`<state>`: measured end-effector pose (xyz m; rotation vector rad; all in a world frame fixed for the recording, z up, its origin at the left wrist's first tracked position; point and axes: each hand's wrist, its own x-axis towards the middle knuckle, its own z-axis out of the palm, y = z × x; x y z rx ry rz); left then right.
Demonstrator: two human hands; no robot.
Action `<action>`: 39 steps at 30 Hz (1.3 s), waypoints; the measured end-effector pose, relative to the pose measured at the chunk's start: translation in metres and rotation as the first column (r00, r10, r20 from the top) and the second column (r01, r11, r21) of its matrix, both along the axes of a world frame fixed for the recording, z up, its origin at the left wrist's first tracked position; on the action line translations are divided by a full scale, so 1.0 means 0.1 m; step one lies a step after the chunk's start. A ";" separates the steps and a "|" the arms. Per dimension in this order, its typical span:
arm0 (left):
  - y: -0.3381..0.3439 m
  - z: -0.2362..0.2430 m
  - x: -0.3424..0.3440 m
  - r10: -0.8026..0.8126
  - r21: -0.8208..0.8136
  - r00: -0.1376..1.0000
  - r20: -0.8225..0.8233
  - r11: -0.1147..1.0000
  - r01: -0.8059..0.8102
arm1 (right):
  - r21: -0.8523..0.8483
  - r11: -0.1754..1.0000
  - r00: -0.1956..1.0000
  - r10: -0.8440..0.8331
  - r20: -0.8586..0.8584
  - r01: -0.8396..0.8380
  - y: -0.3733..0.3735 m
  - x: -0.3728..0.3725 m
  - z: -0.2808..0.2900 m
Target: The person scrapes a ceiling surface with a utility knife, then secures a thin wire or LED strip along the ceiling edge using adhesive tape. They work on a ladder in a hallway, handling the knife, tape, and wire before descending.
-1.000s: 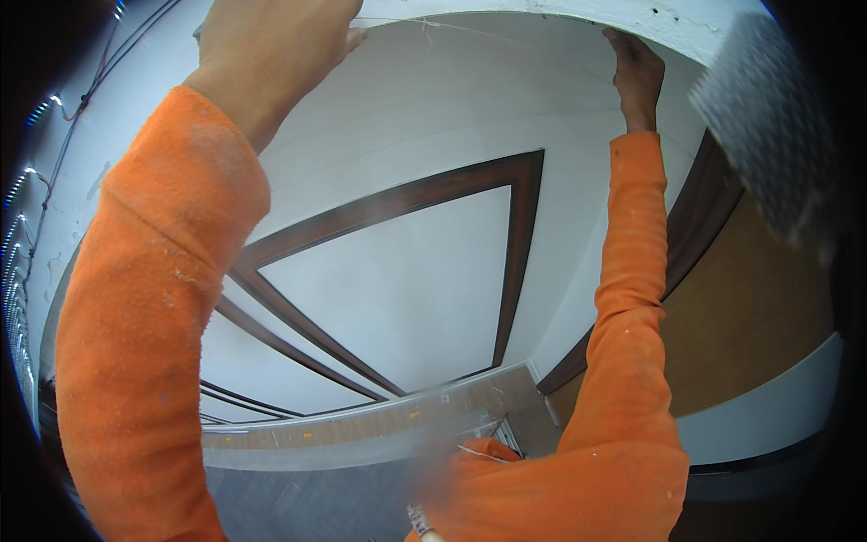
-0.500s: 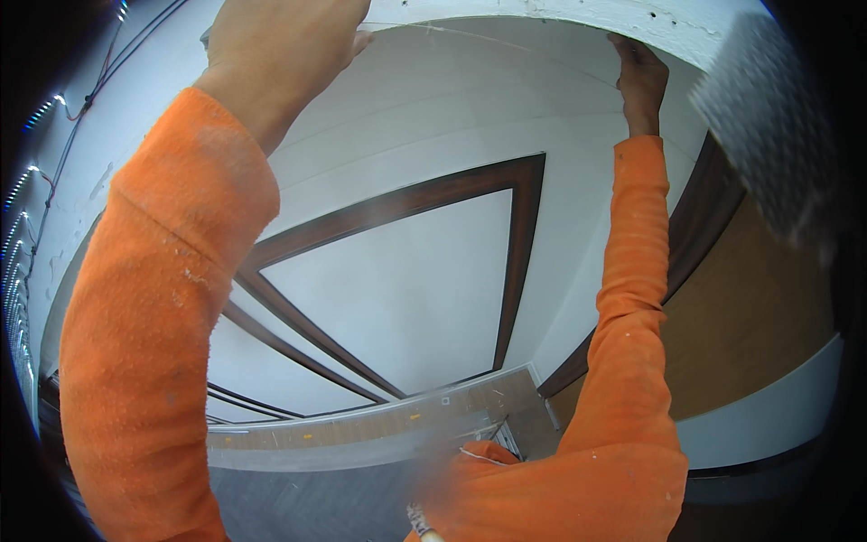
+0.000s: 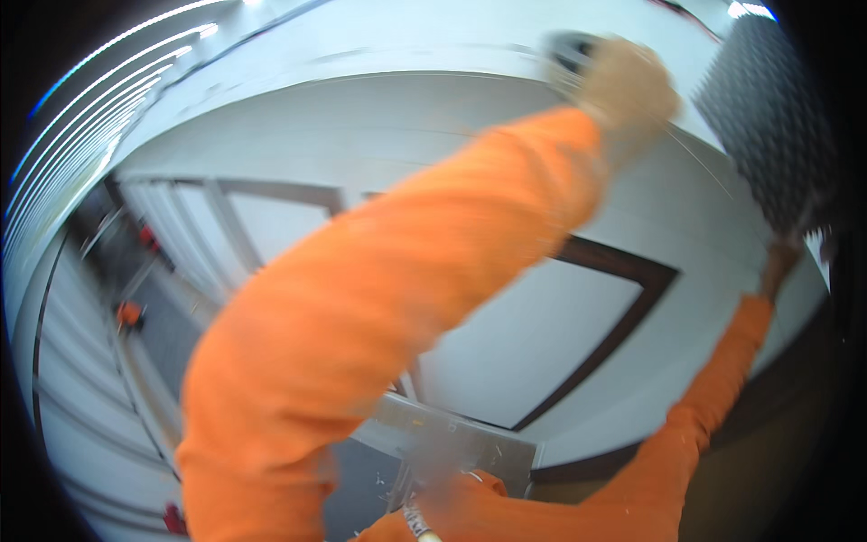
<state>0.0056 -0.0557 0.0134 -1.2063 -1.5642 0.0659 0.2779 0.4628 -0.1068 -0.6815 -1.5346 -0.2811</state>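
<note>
Head view: blur throughout. Left hand (image 3: pixel 629 86) raised against the large white flat ceiling panel (image 3: pixel 433 117) overhead, fingers spread flat on it as far as the blur shows. Right hand (image 3: pixel 782 264) at the panel's far edge beside a grey ridged foam sheet (image 3: pixel 768 126); finger state cannot be told. Panel likely stiff, broad and awkward, with brittle edges; best supported under both edges. White wall with dark brown trim (image 3: pixel 623 316) behind.

**White panel overhead, floor far below**

I'm looking at a white panel (image 3: pixel 379 135) stretched across the top, blurred. Both hands press up against it: left hand (image 3: pixel 628 86) flat near its edge, right hand (image 3: pixel 781 266) further along. Far below, the grey floor (image 3: pixel 172 334) carries small orange objects (image 3: pixel 131 313), too blurred to identify.
</note>
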 end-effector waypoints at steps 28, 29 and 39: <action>0.19 -0.06 0.51 0.092 0.105 0.995 -0.033 0.991 -0.089 | -0.138 0.985 0.994 0.097 -0.049 -0.103 0.29 0.22 -0.04; 0.21 -0.07 0.51 0.089 0.120 0.996 -0.025 0.989 -0.085 | -0.142 0.985 0.994 0.096 -0.051 -0.102 0.31 0.23 -0.04; 0.15 -0.04 0.45 0.037 0.123 0.999 0.026 0.992 -0.040 | -0.206 0.949 0.967 0.214 -0.136 -0.239 0.30 0.08 -0.14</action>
